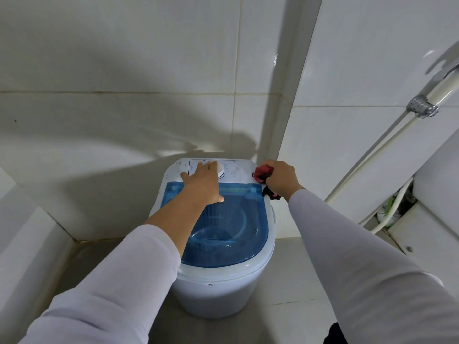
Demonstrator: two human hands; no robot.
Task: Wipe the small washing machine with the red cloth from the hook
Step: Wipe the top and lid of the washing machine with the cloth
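Note:
The small white washing machine (pixel 218 289) stands on the floor in a tiled corner, its clear blue lid (pixel 238 234) shut. My left hand (pixel 203 181) lies flat, fingers spread, across the back of the lid and the white control panel, beside the round dial (pixel 221 172). My right hand (pixel 282 178) is closed around the bunched red cloth (pixel 262 172), which has dark parts hanging below the fist. The cloth presses against the machine's back right corner. Both arms wear white sleeves.
White tiled walls close in behind and on the left, with a low ledge (pixel 22 244) at left. A white hose (pixel 387 150) with a metal clamp (pixel 422 106) runs down the right wall. A white fixture (pixel 437 194) stands at right. Grey floor surrounds the machine.

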